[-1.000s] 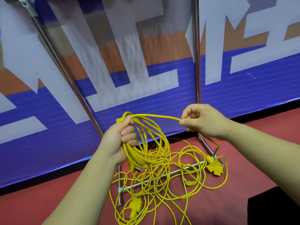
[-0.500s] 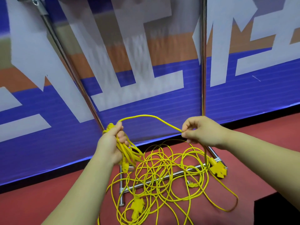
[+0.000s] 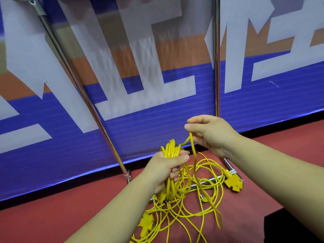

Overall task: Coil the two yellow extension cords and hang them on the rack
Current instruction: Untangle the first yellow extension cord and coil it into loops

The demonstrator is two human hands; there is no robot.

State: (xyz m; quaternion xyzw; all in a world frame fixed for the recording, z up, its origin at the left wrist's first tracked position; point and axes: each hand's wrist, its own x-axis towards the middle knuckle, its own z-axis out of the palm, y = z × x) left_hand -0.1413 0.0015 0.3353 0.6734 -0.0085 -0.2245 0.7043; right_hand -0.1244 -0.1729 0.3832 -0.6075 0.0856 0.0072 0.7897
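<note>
- The left grip (image 3: 166,166) is clamped full-fisted round a bunch of loops (image 3: 170,149). The fingers wrap right round, and the loops poke out above the fist and hang below it.
- The right grip (image 3: 212,135) sits just beside it and a touch higher. Thumb and fingers pinch a single strand (image 3: 191,137) that runs straight out of the bunch, and I read this as the next loop being fed across.
- Below that pinch the strand drops to the red floor (image 3: 70,216) and into a loose tangle (image 3: 206,206) of yellow cord sprawled under both hands.
- Two yellow socket ends lie in that sprawl. One socket end (image 3: 234,184) is on the right by the rack's foot, and the other socket end (image 3: 146,223) is lower left, near the left forearm.
- I cannot tell which strand belongs to which cord, because they cross over each other too much.
- The rack's base bar (image 3: 201,184) lies under the tangle. Its chrome upright (image 3: 217,67) climbs in front of the blue-and-white banner (image 3: 140,123).
- Nothing yellow hangs on any part of the rack in view, and the top rail is mostly out of frame.
- My call on progress:
  - One cord is partly coiled, with a handful of loops gathered and plenty left on the floor.
  - The second cord looks unstarted.
  - Neither cord is hung yet, so well over half the job remains.
</note>
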